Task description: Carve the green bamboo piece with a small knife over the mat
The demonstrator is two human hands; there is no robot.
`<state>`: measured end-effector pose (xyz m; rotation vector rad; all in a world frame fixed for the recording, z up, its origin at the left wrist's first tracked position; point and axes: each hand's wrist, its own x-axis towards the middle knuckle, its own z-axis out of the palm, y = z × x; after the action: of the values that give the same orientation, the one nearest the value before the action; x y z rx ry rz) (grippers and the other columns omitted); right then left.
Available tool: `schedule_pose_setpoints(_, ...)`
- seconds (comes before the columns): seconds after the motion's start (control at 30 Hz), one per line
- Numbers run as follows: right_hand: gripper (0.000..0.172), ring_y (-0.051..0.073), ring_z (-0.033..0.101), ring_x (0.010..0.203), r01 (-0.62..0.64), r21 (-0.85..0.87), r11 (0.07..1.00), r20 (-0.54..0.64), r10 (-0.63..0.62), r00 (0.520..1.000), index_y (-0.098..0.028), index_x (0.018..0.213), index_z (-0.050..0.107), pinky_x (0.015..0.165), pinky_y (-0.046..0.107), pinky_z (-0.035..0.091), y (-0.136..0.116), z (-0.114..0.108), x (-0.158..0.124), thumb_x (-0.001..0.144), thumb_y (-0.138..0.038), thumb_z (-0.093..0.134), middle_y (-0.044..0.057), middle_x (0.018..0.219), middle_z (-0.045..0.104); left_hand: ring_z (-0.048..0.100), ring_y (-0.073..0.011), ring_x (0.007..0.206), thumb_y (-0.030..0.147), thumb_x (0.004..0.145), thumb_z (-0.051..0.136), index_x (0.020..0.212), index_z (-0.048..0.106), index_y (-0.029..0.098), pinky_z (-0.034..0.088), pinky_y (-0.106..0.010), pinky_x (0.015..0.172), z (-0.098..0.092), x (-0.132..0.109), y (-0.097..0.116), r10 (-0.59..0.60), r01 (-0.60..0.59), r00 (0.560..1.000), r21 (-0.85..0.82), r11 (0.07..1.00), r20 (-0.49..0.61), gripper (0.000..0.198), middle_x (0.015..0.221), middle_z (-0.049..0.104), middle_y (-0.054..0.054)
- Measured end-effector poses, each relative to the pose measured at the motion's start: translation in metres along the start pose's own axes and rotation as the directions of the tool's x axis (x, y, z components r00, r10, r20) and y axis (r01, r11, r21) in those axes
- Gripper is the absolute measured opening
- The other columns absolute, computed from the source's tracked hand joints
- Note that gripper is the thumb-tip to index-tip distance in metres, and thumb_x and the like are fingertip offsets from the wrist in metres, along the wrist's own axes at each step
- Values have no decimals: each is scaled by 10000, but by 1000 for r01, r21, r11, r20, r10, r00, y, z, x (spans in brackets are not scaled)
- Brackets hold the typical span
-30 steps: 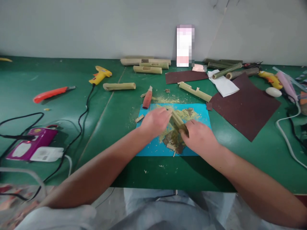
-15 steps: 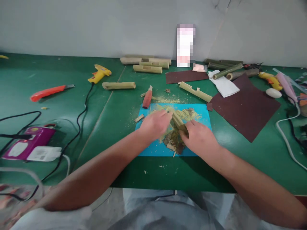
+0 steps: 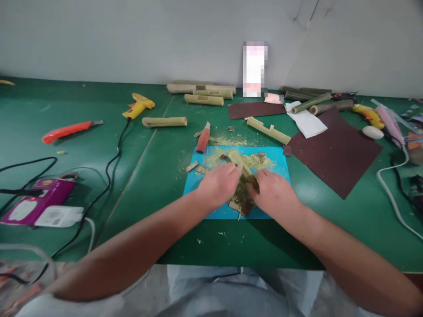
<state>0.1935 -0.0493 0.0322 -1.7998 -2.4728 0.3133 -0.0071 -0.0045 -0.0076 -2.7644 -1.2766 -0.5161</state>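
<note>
Over a blue mat (image 3: 277,158) littered with pale sawdust and dark bark shavings, both my hands work on one short bamboo stick (image 3: 238,162). My right hand (image 3: 273,192) is closed round the stick's near end and holds it slanting up and away. My left hand (image 3: 219,182) is closed against the stick's middle; what its fingers pinch is hidden. A red-handled knife (image 3: 202,138) lies just beyond the mat's far left corner.
On the green table lie several cut bamboo pieces (image 3: 164,121), a notched bamboo piece (image 3: 267,130), brown sandpaper sheets (image 3: 335,152), a yellow glue gun (image 3: 137,105) with black cord, an orange cutter (image 3: 68,130), a purple device (image 3: 36,204) and white paper (image 3: 306,120). More tools lie far right.
My left hand has slid down the stick towards me, baring more of its far end. The view has shifted slightly; my right hand keeps its hold.
</note>
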Motion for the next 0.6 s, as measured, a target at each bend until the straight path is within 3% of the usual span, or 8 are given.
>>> schedule_pose_setpoints(0.07,214,212,643,799,2,1,1000,-1,-2,1000,-145,932,682,621,322,350,0,0,0,975,-303,544,109,915,699,567,-199,702,227,1070,306,1063,686,120,433,-317,625,1,-2,2,25,-25,1000,-13,1000,-4,395,779,597,-78)
schedule_pose_setpoints(0.23,221,220,651,808,-13,-5,1000,-4,13,1000,-146,938,681,622,324,357,1,1,0,981,-311,540,113,925,703,559,-184,692,201,1068,286,1068,682,106,430,-301,599,-3,-2,7,33,-31,999,142,989,-16,408,751,601,-75)
schedule_pose_setpoints(0.33,211,217,649,810,0,-3,1000,-1,0,1000,-152,932,679,624,319,360,0,-1,0,983,-295,533,108,913,701,540,-170,658,215,1078,294,1112,678,132,402,-295,574,-6,-3,11,95,-97,995,98,990,28,394,732,587,-48)
schedule_pose_setpoints(0.5,213,213,646,803,-16,-6,1000,-2,16,1000,-147,936,684,620,311,362,-1,-2,0,978,-300,541,114,914,701,576,-199,729,217,1066,303,1047,695,121,449,-328,642,-7,-1,9,2,-3,1000,74,997,18,404,799,619,-88)
schedule_pose_setpoints(0.6,210,208,643,797,4,-5,1000,-13,-4,1000,-150,927,685,623,310,364,0,-1,0,980,-288,536,110,902,702,558,-181,684,239,1069,317,1147,689,154,431,-303,612,-7,-3,10,72,-74,996,31,997,60,389,758,603,-52)
